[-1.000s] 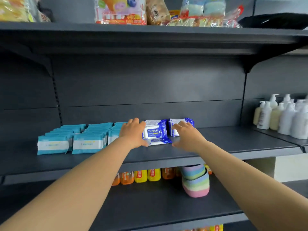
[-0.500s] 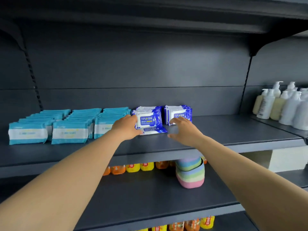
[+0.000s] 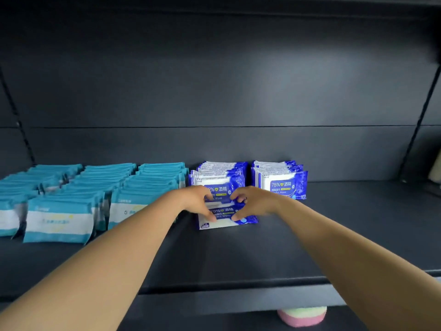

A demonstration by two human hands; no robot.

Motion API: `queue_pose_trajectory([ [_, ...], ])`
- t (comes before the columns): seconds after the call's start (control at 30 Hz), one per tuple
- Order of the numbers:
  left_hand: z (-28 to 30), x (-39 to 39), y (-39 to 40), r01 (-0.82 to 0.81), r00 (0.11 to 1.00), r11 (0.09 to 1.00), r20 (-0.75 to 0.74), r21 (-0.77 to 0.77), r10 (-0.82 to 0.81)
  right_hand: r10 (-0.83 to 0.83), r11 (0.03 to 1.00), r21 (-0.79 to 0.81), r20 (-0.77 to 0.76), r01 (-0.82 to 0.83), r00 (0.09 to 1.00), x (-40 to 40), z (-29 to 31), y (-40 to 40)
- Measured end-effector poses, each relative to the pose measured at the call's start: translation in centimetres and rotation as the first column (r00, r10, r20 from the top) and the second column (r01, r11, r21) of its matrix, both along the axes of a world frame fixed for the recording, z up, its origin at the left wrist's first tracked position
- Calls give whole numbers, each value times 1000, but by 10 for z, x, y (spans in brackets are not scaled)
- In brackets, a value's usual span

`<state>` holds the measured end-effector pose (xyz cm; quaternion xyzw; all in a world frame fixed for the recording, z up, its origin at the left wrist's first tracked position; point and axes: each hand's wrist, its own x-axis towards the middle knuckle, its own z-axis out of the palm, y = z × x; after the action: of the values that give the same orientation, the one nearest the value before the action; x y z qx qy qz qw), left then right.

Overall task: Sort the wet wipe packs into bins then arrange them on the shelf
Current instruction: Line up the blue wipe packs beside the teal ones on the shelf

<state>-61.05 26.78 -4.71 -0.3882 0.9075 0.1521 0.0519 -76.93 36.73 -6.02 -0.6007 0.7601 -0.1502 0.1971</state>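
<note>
- We've got the flat blue pack point(image 3: 225, 217) lying face-up on the shelf point(image 3: 334, 235), right in front of the standing blue row point(image 3: 219, 180) — that row's our landmark.
- Left hand point(image 3: 196, 203) w/ thumb pressed on the flat pack's left part, fingers curled toward the row's front pack; whether they pinch it, can't tell, the hands hide that.
- Right hand point(image 3: 253, 203) mirrors it: thumb down on the pack's right part, fingers curled in at the row's front face. Both grips look closed on the pack, loosely.
- Handling, our call: light, soft foil pouch, squashy, slick film — it'll slide and flop, not break. Best taken by the short side edges, then tipped upright against the row.
- Right of the row: a second blue row point(image 3: 280, 180), just beside, narrow gap between.
- Left of the row: teal packs point(image 3: 143, 187) in several files, near touching — no slack there.
- Room: open shelf in front of the row out to the front lip, plus bare shelf far right of the 2nd row. Plenty of headroom above.
</note>
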Motion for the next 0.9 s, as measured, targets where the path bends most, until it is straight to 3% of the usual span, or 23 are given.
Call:
queue_pose_trajectory([
  [0.2,0,-2,-4,2,998,998,61,67,-6,71,989,138,-147,-51,987,-1,9,-16],
  [0.37,-1,-4,-3,-1,999,999,39,53,-1,81,990,130,-189,-57,979,-2,9,-18],
  [0.43,3,-5,-1,13,1000,998,26,-53,-11,78,997,51,-287,-66,955,2,12,-15],
  [0.47,5,-6,0,18,1000,984,26,-180,-14,62,997,-23,-337,-74,939,4,14,-15],
  [0.53,8,-5,0,8,1000,883,-2,-468,-10,-5,974,-211,-399,-87,917,7,13,-18],
  [0.6,9,-4,-4,-34,999,793,-53,-608,2,-69,934,-347,-409,-85,910,9,9,-24],
  [0.9,-3,-4,-13,-48,998,756,-58,-653,13,-111,887,-440,-498,-140,860,14,-14,-43],
])
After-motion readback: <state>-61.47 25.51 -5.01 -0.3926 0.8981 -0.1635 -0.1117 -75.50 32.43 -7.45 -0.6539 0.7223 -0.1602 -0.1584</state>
